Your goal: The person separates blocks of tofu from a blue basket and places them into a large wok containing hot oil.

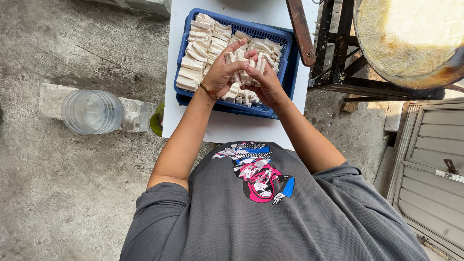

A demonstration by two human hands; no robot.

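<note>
Both hands cupped together above the blue basket, just over the middle of the frame's upper half. Left hand curled around a bundle of white sticks, fingers bent over the top and closed on them; right hand pressed up from the other side, fingers half closed and supporting the same bundle, so that the pieces stand gathered and roughly parallel, not loose. Held directly over the basket, presumably so that anything slipping out drops back among the rest. More sticks packed in the basket: neat side-by-side rows along its left part, a looser heap toward the right and under the hands, a layout that seems to keep the pieces aligned and easy to grab by the handful. Basket set on a white desk, close to the body, within easy reach of both forearms. Thin gold bangle on the left wrist. At upper right, a wide round pan of pale yellowish liquid on a dark metal stand, just beside the desk. At left on the concrete floor, a clear plastic jar lying against a stone block. Grey printed shirt filling the lower frame.
</note>
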